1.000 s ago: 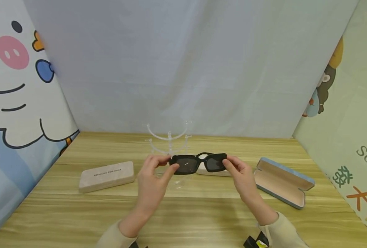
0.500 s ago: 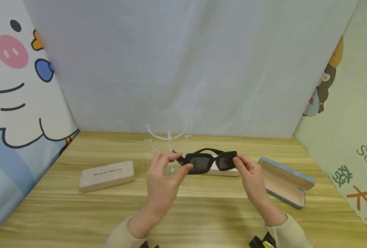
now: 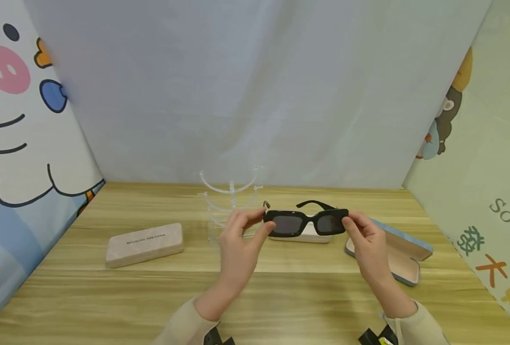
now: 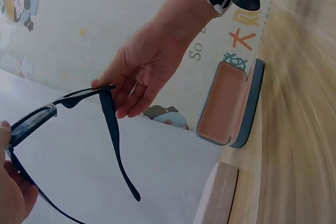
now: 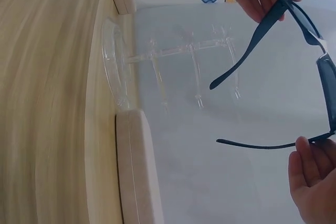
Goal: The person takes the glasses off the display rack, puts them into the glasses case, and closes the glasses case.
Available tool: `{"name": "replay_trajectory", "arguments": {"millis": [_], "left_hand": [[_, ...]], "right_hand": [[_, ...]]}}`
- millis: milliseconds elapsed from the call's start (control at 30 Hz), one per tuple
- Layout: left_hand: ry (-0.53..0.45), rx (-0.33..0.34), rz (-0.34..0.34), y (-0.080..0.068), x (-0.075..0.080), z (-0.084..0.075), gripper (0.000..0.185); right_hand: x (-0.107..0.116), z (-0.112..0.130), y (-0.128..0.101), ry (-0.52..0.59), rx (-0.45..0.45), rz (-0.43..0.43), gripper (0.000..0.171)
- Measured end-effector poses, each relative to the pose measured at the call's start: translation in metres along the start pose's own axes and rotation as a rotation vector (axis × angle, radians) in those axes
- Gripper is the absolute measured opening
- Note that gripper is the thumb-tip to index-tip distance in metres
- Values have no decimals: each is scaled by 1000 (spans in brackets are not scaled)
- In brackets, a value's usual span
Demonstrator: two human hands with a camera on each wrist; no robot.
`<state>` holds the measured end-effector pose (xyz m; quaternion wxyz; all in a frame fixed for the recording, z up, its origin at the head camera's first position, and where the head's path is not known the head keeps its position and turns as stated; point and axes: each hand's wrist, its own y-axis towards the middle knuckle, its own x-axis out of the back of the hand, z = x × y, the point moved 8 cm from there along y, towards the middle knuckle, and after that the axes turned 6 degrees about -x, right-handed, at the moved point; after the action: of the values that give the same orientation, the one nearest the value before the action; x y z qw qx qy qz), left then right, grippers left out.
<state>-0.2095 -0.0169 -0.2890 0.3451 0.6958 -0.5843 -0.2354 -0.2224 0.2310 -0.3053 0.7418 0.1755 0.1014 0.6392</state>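
Both hands hold black sunglasses (image 3: 307, 223) in the air above the middle of the table (image 3: 108, 292), lenses toward the person and both temples unfolded, pointing away. The left hand (image 3: 242, 242) pinches the left end of the frame between thumb and fingertips; the right hand (image 3: 364, 239) pinches the right end the same way. Just behind the sunglasses a closed beige case (image 3: 300, 235) lies on the table, with a clear stand (image 3: 229, 201) to its left. An open blue case (image 3: 403, 254) lies to the right, near the right hand. Another closed beige case (image 3: 144, 244) lies well apart on the left.
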Motion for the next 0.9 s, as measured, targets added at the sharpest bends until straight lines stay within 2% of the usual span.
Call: {"name": "replay_trajectory", "arguments": {"millis": [100,233,400,567,767,900], "left_hand": [[-93,95,41,1,-7,10,33],[-159,183,84,2,-15,22,34],[-205,282,140,0,-27,36,34],[-239,365,189,-3,-42,41,34],[-356,449,188,-5,-58,46,33],[-464,512,173,-9,-70,56,31]], "right_hand": [[4,-5,-1,-29,-21,-11,16],[10,-9,-1,-90,-41,-38,14],[16,-15,-2,-133,-75,-72,19],[21,-25,-4,-169,-138,-79,18],[28,-33,-6,-107,-177,-81,16],[31,-33,-7,-56,-159,-81,25]]}}
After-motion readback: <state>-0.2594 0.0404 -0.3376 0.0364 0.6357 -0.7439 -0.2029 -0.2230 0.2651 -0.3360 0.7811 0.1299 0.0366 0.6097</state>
